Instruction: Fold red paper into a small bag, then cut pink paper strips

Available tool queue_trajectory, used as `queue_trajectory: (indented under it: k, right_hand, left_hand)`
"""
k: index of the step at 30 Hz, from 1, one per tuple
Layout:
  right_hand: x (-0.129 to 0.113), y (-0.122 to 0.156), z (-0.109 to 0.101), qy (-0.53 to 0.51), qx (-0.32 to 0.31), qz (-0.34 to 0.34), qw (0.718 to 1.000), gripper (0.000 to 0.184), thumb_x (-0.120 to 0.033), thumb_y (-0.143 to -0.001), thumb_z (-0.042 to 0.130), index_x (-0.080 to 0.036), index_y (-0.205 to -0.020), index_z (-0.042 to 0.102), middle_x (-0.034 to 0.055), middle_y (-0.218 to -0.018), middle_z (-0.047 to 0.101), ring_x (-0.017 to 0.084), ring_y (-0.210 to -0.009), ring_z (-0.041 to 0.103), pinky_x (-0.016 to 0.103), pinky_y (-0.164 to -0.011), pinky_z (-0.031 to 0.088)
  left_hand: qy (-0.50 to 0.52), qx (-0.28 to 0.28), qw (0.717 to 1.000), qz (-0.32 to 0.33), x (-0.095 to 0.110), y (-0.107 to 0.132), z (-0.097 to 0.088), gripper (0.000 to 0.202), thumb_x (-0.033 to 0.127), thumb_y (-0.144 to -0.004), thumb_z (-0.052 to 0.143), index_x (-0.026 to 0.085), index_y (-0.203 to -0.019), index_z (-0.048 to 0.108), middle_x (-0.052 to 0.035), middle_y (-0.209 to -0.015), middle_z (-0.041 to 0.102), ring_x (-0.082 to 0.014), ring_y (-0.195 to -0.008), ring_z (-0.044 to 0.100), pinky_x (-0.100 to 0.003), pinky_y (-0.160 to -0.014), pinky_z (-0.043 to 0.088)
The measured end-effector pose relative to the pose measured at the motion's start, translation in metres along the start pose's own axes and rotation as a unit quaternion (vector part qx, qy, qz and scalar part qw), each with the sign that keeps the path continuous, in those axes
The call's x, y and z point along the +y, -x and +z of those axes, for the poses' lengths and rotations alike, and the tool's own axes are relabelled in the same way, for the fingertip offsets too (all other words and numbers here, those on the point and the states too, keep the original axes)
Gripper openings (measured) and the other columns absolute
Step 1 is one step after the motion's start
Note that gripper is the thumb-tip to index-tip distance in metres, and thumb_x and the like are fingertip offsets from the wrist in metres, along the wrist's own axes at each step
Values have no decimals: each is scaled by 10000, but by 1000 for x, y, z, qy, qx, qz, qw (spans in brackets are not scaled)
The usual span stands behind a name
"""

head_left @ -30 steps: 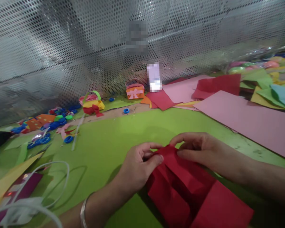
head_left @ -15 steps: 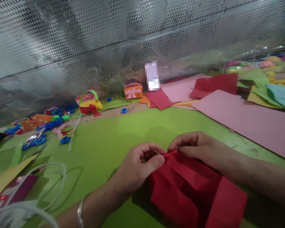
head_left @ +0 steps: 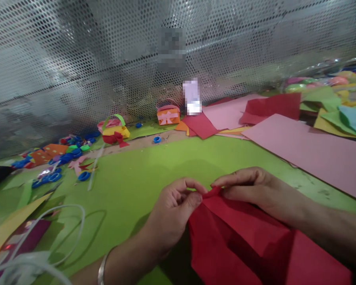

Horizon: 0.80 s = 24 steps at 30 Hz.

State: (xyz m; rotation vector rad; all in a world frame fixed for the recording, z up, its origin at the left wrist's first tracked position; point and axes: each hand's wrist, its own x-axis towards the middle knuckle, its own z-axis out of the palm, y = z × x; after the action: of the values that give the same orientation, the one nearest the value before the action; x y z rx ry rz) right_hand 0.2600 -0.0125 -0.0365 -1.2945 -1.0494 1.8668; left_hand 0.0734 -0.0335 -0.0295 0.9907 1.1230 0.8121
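Perforated metal sheeting walls off the whole far side of your bench, shiny and dimpled from edge to edge. Below it the worktop is covered by a bright green sheet that runs from the wall to your arms. To your right a long pink sheet lies flat on the green, and beyond it loose red sheets and green and teal sheets overlap in a heap near the wall. Right in front of you, at the near edge of the green, lies the folded red paper, its flaps spread toward you and its far tip raised between your hands. Your left hand is curled, with thumb and forefinger pinched on that tip from the left. Your right hand comes in from the other side, its fingers stretched over the fold and thumb and forefinger closed on the same tip, so the two hands almost touch. At your near left a white cable loops over the green beside a purple card. By the wall stand a yellow paper basket with a red bow and a small orange box. Blue caps are scattered at the far left. A thin metal bangle circles your left wrist.
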Motion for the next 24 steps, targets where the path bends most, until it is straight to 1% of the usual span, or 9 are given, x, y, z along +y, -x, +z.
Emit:
queue_trajectory:
  k: [2, 4, 9, 11, 13, 16, 18, 21, 24]
  right_hand:
    - [1, 0, 3, 30, 34, -17, 999, 189, -235, -551, 736, -231, -736, 774, -33, -514, 641, 68, -420, 456, 186, -400, 324]
    - [2, 0, 4, 57, 49, -42, 996, 187, -248, -574, 722, -229, -753, 773, -35, -505, 622, 66, -415, 435, 184, -390, 308]
    - [8, -3, 2, 86, 43, -113, 989, 134, -312, -616, 731, -221, -708, 765, 8, -619, 688, 117, -513, 560, 216, -447, 418]
    - [9, -5, 1, 89, 43, -113, 989, 112, -309, -622, 735, -219, -683, 760, 1, -581, 673, 112, -489, 556, 213, -444, 425]
    - [11, -7, 1, 83, 37, -107, 990, 106, -307, -618, 728, -216, -666, 755, -10, -525, 642, 97, -439, 519, 202, -407, 391]
    - [12, -6, 3, 77, 21, -102, 992, 108, -298, -613, 695, -212, -652, 749, -13, -507, 629, 80, -398, 464, 188, -367, 329]
    - [12, -3, 5, 97, 12, -99, 990, 119, -278, -626, 660, -210, -659, 752, -9, -523, 636, 74, -403, 445, 184, -370, 314]
    - [12, 2, 6, 157, -2, -132, 979, 174, -250, -664, 617, -211, -736, 770, -7, -578, 649, 83, -470, 473, 184, -419, 345]
    - [12, 5, 6, 192, -9, -165, 967, 270, -269, -729, 596, -233, -938, 764, -20, -626, 650, 89, -513, 495, 182, -442, 354]
  left_hand:
    - [-1, 19, 1000, -1, -1, 1, 2, 314, 424, -668, 772, 178, -782, 613, 47, -545, 565, -64, -471, 458, -183, -470, 319]
    - [19, 37, 999, -11, -1, 1, 3, 313, 408, -655, 787, 175, -775, 614, 40, -555, 583, -64, -478, 473, -177, -470, 325]
    - [111, 43, 990, -71, 1, -1, 3, 396, 401, -558, 857, 166, -768, 618, 5, -618, 646, -97, -527, 560, -204, -535, 421]
    - [104, 33, 991, -71, 3, -2, 1, 418, 418, -542, 871, 158, -750, 618, 4, -610, 641, -92, -522, 556, -200, -537, 419]
    - [81, 23, 995, -60, 5, -2, -2, 429, 439, -552, 869, 160, -769, 624, 15, -594, 625, -81, -502, 534, -189, -517, 396]
    - [61, 17, 997, -46, 6, -1, -5, 423, 471, -619, 828, 173, -859, 645, 40, -566, 587, -70, -490, 501, -180, -500, 367]
    - [54, 21, 997, -45, 6, 1, -6, 403, 489, -666, 788, 158, -852, 653, 37, -575, 580, -62, -505, 491, -176, -502, 356]
    - [23, 7, 997, -67, 5, 2, -6, 391, 444, -650, 802, 135, -831, 645, 43, -568, 563, -47, -490, 454, -168, -484, 323]
    - [5, -26, 998, -64, 6, 2, -5, 419, 402, -639, 808, 147, -907, 611, 93, -495, 485, -33, -421, 355, -169, -431, 250]
